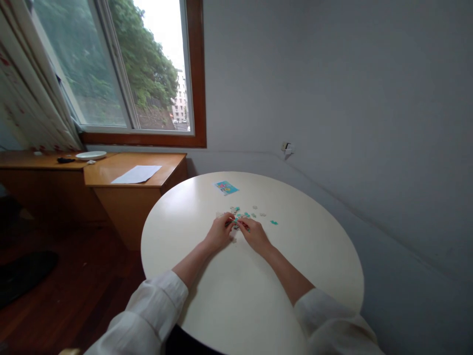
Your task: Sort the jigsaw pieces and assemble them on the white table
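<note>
Both my hands rest on a round white table (295,276), fingertips meeting over small teal puzzle pieces. My left hand (220,230) is curled, its fingers pinching a piece. My right hand (253,233) is curled too, its fingertips pressed on a piece right beside the left hand's. Several loose teal and pale pieces (247,214) lie just beyond the fingers, and one teal piece (274,223) sits apart to the right. A small blue picture card (226,187) lies farther back on the table.
A wooden desk (111,177) stands to the left under a window, with a white sheet of paper (136,174) and a white plate (90,155) on it. Grey walls close the corner behind and to the right. Dark wooden floor lies at left.
</note>
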`<state>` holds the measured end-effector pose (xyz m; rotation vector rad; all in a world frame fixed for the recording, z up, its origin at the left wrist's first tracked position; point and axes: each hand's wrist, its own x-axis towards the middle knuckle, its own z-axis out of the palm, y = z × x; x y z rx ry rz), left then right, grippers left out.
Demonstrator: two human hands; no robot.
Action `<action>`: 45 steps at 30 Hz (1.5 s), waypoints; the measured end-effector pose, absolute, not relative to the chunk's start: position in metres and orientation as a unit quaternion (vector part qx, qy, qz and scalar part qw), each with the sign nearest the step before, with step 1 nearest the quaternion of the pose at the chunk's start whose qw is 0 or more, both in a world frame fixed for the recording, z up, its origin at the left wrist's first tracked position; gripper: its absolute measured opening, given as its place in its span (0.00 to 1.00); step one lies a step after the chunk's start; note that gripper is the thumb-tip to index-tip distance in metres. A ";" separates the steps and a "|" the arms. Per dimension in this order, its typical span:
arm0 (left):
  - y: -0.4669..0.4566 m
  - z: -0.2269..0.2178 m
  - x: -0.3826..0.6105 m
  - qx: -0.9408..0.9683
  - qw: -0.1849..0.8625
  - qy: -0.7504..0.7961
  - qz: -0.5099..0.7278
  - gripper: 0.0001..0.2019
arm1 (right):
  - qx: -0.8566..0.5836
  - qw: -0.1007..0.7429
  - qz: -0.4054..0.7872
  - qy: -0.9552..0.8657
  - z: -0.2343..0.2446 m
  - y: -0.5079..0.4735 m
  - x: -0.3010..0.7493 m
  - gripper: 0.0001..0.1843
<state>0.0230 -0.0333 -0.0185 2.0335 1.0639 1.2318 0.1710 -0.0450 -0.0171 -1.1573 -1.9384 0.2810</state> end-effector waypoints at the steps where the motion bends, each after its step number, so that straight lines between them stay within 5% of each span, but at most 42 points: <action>1: -0.033 -0.018 0.023 0.743 0.280 0.399 0.459 0.06 | -0.460 0.424 0.111 -0.772 -0.018 -0.045 0.171 0.10; 15: -0.038 -0.006 0.023 0.703 0.362 0.426 0.439 0.08 | -0.502 0.394 0.125 -0.760 -0.009 -0.053 0.174 0.14; 45: -0.036 -0.012 0.020 0.715 0.361 0.435 0.411 0.08 | -0.483 0.410 0.140 -0.761 -0.014 -0.049 0.176 0.13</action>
